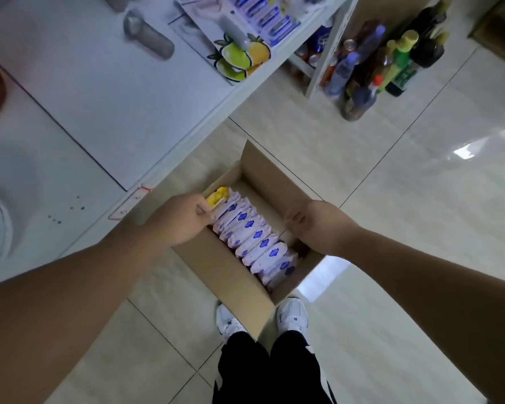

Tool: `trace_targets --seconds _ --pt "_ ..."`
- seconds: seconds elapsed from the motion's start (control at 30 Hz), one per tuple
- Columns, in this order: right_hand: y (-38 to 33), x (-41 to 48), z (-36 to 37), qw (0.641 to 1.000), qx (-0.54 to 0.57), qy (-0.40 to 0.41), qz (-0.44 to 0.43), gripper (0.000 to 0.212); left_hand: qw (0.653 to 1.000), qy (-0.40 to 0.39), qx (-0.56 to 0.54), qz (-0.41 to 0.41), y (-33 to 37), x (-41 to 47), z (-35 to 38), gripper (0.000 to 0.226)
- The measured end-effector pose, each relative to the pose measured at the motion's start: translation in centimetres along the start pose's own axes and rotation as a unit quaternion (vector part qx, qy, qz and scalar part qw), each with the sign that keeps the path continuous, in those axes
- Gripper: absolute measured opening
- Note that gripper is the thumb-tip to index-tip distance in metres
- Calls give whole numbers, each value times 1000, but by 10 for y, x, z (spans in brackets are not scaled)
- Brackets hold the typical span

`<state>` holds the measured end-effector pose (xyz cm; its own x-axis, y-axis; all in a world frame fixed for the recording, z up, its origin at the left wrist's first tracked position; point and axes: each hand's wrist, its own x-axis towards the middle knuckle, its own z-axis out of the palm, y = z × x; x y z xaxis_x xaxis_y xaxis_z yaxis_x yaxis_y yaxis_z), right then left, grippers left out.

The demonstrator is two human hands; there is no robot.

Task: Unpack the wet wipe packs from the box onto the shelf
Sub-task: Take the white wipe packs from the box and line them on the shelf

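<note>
left hand (184, 220) curls its fingers onto the far end of a row of wet wipe packs (254, 240), beside a yellow pack (219, 195), while the right hand (318, 225) hooks its fingers over the opposite wall of the open cardboard box (231, 278) on the tiled floor (391, 228). the packs stand on edge in an unbroken row inside the box, so unpacking looks barely begun, with the first grab in hand. the next move likely calls for a firm pinch, a lift clear of the walls and a swing left to the white shelf (99, 97).
</note>
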<state>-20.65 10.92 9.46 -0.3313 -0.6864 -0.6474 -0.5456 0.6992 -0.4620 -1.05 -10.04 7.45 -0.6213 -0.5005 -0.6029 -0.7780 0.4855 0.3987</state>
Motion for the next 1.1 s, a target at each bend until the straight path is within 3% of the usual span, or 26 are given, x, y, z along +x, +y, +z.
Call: trace_targets --seconds 0.1,0.23,0.5,0.67,0.77,0.83,0.93,1.1 --pt "17 27 23 1000 -6 -9 10 14 1000 -1 0 -14 -18 26 22 10" --pt "32 53 52 999 -17 -23 14 37 999 7 -13 -51 -41 58 47 21" --pt "57 95 103 998 15 -62 21 6 996 20 31 -75 -69 113 89 55" --pt "73 117 123 998 -9 -55 16 7 990 22 123 -62 -74 145 105 32" --pt "86 129 135 992 -79 -84 -41 15 986 19 147 -73 -80 161 118 34" --pt "96 137 147 978 -157 -82 -110 6 983 15 165 -79 -84 168 127 39" --pt "116 146 165 938 -274 -80 -198 30 975 31 209 -69 -86 176 139 34" --pt "144 152 192 881 -376 -80 -275 17 945 42 321 -38 -82 188 151 17"
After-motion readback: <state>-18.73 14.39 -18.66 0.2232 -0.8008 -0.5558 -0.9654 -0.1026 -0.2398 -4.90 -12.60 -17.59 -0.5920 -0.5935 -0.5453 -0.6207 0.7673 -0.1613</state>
